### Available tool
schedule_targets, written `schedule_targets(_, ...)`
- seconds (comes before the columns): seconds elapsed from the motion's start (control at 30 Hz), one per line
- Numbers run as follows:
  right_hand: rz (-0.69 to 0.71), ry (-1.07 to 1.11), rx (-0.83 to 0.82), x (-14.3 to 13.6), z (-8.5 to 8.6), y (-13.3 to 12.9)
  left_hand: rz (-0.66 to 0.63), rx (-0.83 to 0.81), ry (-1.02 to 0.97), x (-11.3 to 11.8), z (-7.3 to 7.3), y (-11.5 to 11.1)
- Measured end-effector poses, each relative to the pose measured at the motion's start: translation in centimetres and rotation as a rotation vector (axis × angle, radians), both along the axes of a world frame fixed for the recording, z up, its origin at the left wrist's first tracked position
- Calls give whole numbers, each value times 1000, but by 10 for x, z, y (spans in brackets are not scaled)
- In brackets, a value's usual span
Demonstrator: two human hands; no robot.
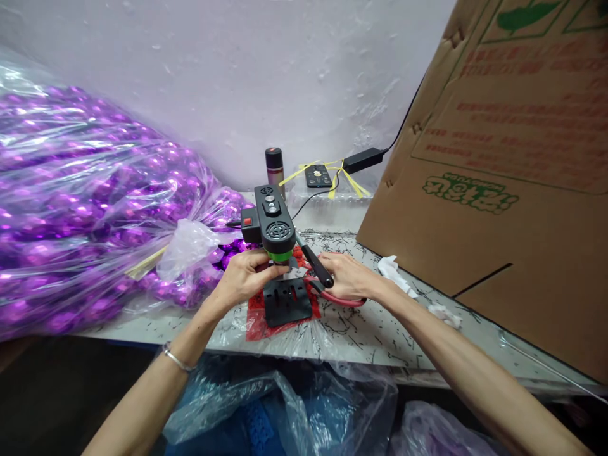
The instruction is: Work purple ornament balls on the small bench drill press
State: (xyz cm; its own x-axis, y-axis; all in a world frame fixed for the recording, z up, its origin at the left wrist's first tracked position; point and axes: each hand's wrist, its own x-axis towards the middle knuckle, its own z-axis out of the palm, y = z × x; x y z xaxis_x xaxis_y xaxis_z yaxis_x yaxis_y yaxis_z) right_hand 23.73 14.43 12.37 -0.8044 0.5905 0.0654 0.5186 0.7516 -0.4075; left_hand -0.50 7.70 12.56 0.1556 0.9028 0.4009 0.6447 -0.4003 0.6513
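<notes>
A small black bench drill press [274, 221] with a green ring and a red switch stands at the middle of the table. My left hand [244, 275] is closed just below the green ring, thumb and fingers pinched together; what they hold is hidden. My right hand [346, 277] is wrapped round red-handled pliers [344, 300], whose jaws are mostly hidden and point toward the drill press. The black lever [317, 266] of the press slants down in front of my right fingers. Below my hands, a slotted black base plate [287, 303] lies on red plastic [256, 323].
A clear bag of shiny purple balls [118, 190] fills the left. At the right leans a large cardboard box [489, 253]. Behind the press are a dark-capped can [274, 166], a phone-like black device [318, 176] and a power adapter [365, 159]. Black shavings litter the white table [380, 342].
</notes>
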Motion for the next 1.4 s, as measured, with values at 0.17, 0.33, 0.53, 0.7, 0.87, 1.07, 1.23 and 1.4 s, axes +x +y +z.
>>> schedule_targets(0.17,25,17,-362,1,9,10,-15,-5,9,-1,2,0)
schedule_targets(0.33,78,-85,-497,2,10,23,-31,-3,23,-1,2,1)
schedule_targets(0.53,17,5,92,5,8,4,-38,-9,-19,1,3,0)
schedule_targets(0.7,49,10,426,7,2,-3,-52,-31,-27,2,3,1)
schedule_targets(0.87,18,-27,337,8,-1,-1,-61,-29,-43,2,4,0)
schedule_targets(1.07,29,1,-49,7,10,7,-53,-17,-39,2,5,0)
schedule_targets(1.23,71,-26,-357,4,20,20,-33,11,-2,0,3,2)
schedule_targets(1.4,61,-87,-319,3,25,16,-40,9,-16,2,4,2)
